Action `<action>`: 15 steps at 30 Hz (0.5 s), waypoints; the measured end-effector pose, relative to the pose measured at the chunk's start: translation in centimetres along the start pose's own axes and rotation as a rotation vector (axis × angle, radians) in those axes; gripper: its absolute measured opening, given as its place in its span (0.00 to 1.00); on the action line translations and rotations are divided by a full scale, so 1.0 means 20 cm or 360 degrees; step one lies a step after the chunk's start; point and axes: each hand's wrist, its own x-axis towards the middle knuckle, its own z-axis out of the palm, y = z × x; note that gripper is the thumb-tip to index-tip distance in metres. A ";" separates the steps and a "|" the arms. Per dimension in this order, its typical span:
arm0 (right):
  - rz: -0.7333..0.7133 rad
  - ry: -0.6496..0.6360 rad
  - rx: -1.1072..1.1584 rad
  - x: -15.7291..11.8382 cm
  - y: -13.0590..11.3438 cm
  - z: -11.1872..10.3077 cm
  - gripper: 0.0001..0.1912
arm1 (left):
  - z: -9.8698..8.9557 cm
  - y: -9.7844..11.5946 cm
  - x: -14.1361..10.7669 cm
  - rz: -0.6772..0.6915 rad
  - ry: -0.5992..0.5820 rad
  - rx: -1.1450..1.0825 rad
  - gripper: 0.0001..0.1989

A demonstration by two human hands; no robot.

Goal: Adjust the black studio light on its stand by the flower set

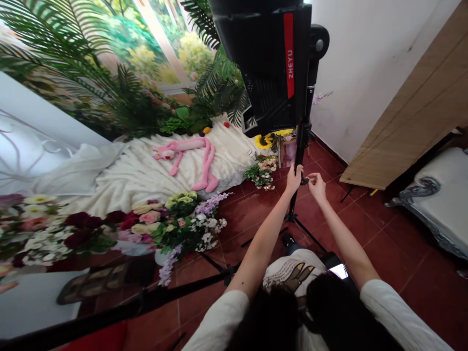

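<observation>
Seen from above, two bare arms in short white sleeves reach to a black light stand (300,153) right of centre, its legs spread on the red tiled floor (234,222). The left hand (294,179) is wrapped around the upright pole. Just to its right, the right hand (316,187) has its fingertips drawn together beside a small black knob (304,181) on the pole; whether they grip it, I cannot tell. At the top of the frame, the stand bears a large black lamp housing (266,63) with a red strip lettered "ZHEYU". Left of centre, a pink plush toy (193,145) lies on rumpled white fabric (127,168), with mixed flowers (149,222) below it and palm fronds (73,48) in the upper left. At the right edge stands a white seat (446,183) with silver carved trim, below a wooden panel (405,102).
</observation>
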 end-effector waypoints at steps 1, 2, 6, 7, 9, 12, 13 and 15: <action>0.0002 0.0020 0.0027 0.03 -0.03 -0.01 0.08 | 0.00 0.00 0.00 -0.0005 -0.0001 0.0006 0.26; -0.0015 0.0018 0.0076 0.06 -0.06 0.00 0.09 | 0.00 0.00 0.00 -0.0012 -0.0003 0.0009 0.27; -0.0344 -0.0213 0.0315 0.18 -0.28 0.07 0.27 | -0.01 0.02 0.00 -0.0043 -0.0003 -0.0001 0.28; -0.0448 -0.0269 0.0309 0.21 -0.34 0.10 0.32 | -0.01 0.03 -0.01 -0.0054 -0.0003 -0.0006 0.28; -0.0613 -0.0334 0.0247 0.25 -0.46 0.18 0.39 | -0.01 0.04 -0.01 -0.0092 0.0006 -0.0016 0.28; -0.0743 -0.0368 0.0120 0.30 -0.57 0.29 0.39 | 0.00 0.06 -0.01 -0.0159 0.0029 -0.0032 0.29; -0.0760 -0.0353 0.0092 0.32 -0.59 0.32 0.37 | 0.00 0.06 -0.01 -0.0176 0.0032 -0.0040 0.29; -0.0774 -0.0290 0.0062 0.34 -0.61 0.37 0.33 | 0.00 0.06 -0.01 -0.0198 0.0029 -0.0074 0.28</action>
